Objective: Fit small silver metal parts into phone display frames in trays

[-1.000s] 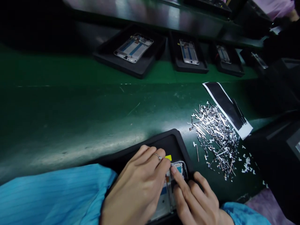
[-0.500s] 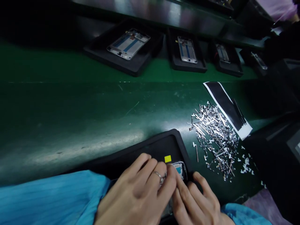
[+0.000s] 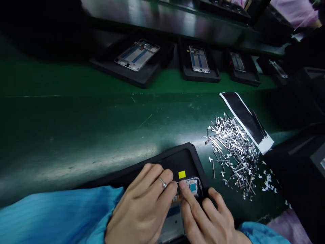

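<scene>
A phone frame (image 3: 175, 222) with a silver rim lies in a black tray (image 3: 162, 159), partly covered by both hands. A yellow tab (image 3: 182, 174) sticks out beyond its upper edge. My left hand (image 3: 142, 206), with a ring on one finger, is closed over the frame's left side; its curled fingertips meet near the orange flex cable (image 3: 177, 198), and what they pinch is hidden. On the right, my right hand (image 3: 205, 217) rests with its index fingertip pressed on the frame's top part, beside a blue patch (image 3: 193, 187). Its other fingers are bent and apart.
Loose small strips (image 3: 236, 149) lie heaped on the green table (image 3: 101, 125), right of the tray. Behind them is a black sheet with white edges (image 3: 243, 115). Farther back, several black trays hold phone frames (image 3: 138, 54). Pink fabric (image 3: 294, 13) shows at top right.
My left hand has drawn back left from my right fingers, uncovering more of the frame and the orange flex cable. My right index fingertip now shows on the frame. The camera view shifted slightly.
</scene>
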The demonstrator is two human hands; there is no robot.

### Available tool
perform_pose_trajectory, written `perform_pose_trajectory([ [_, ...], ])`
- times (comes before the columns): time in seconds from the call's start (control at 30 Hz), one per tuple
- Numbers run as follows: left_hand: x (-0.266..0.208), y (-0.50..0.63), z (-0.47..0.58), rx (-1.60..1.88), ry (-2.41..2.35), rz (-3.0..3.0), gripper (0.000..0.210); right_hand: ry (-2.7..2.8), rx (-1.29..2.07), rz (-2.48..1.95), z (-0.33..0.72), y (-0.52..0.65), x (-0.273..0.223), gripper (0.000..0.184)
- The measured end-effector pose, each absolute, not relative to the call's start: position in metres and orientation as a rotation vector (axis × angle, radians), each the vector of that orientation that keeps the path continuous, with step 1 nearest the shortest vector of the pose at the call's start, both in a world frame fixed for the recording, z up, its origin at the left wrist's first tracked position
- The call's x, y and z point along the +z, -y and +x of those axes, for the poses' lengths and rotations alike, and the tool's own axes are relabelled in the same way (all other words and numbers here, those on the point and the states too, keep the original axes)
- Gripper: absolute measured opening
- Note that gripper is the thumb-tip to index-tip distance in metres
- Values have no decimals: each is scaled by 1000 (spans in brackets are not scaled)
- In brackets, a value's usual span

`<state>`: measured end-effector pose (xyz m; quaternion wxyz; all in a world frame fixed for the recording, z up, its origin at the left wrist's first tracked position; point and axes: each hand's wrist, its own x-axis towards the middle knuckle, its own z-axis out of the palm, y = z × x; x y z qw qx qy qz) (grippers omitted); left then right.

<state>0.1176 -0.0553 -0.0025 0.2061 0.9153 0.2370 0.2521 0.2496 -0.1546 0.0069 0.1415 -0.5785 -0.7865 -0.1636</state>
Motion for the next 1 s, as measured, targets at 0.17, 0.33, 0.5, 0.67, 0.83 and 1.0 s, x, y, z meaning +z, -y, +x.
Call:
perform_pose_trajectory([
  [0.17, 10, 47, 118, 546, -697, 2495, 32, 2346, -437, -1677, 250, 150, 15, 14],
  [0.33, 25, 25, 119, 359, -673, 2584, 32, 2355, -434, -1672, 249, 150, 16, 13],
  [0.5, 24, 9, 118, 113, -505, 2738, 9, 2338, -414, -1674, 249, 150, 15, 15],
  [0.67, 24, 10, 119, 107, -539, 2744, 8, 2282, -408, -1704, 247, 149, 15, 18],
  [0.83, 24, -2, 100, 145, -691, 2647, 14, 2238, -435, -1694, 250, 152, 7, 18],
  [1.0, 14, 1, 80, 110, -894, 2706, 24, 2102, -359, -1717, 265, 171, -11, 18],
])
